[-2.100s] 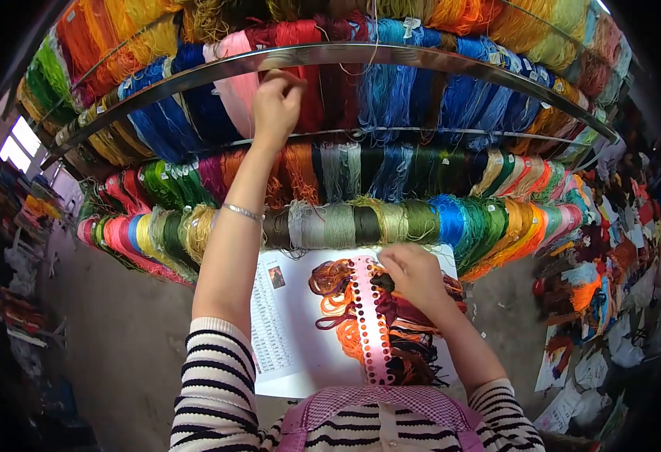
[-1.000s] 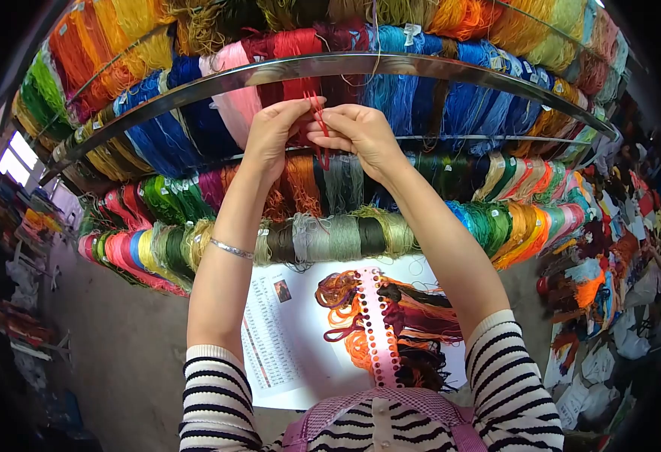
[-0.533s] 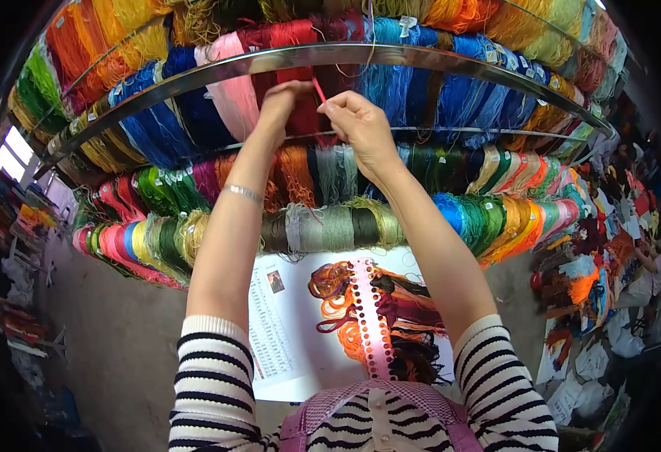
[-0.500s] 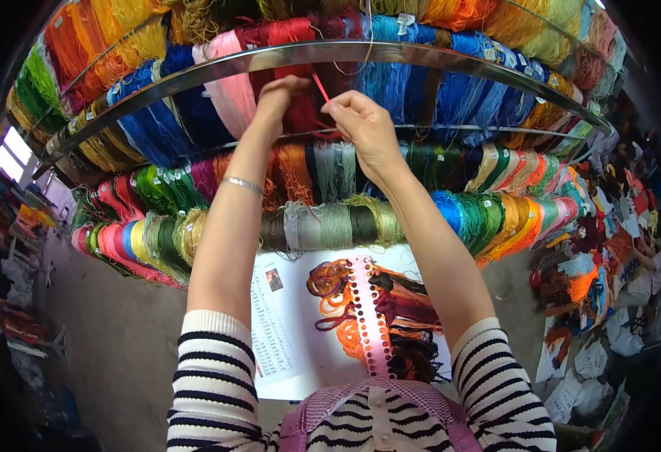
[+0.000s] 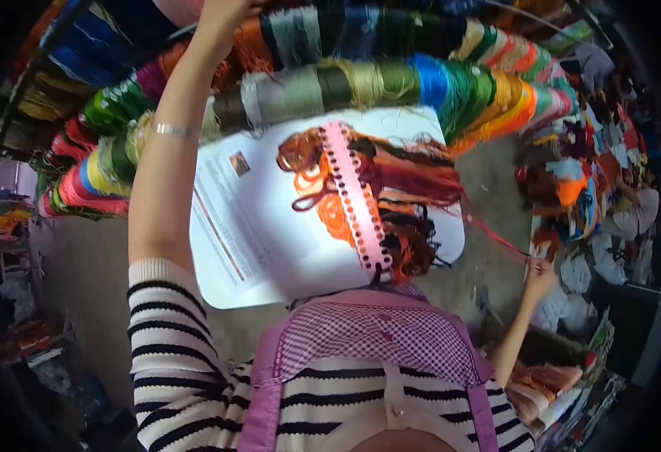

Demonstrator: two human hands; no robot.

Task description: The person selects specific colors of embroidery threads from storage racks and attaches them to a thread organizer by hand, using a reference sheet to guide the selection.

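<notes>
My right hand (image 5: pixel 541 277) is stretched far out to the right, its fingers closed on a red thread (image 5: pixel 500 239). The thread runs back leftward past the edge of the white board (image 5: pixel 285 290). My left hand (image 5: pixel 228 9) is up at the top edge by the hanging skeins, mostly cut off, and its fingers are hidden. On the board lies a pink strip with holes (image 5: pixel 351 194), with orange, dark red and black thread bundles (image 5: pixel 413 177) looped through it. A printed sheet (image 5: pixel 225 203) with a small picture lies to its left.
Rows of coloured skeins (image 5: pixel 323 90) hang on curved rails beyond the board. To the right are piles of thread (image 5: pixel 571 188), white plastic bags (image 5: pixel 609 260) and a seated person (image 5: pixel 638 211). More goods (image 5: pixel 18 226) stand at the far left by a window.
My right hand has swung from the upper skeins out to the lower right, drawing the red thread along. The view has tipped down, and my left hand now sits at the top edge.
</notes>
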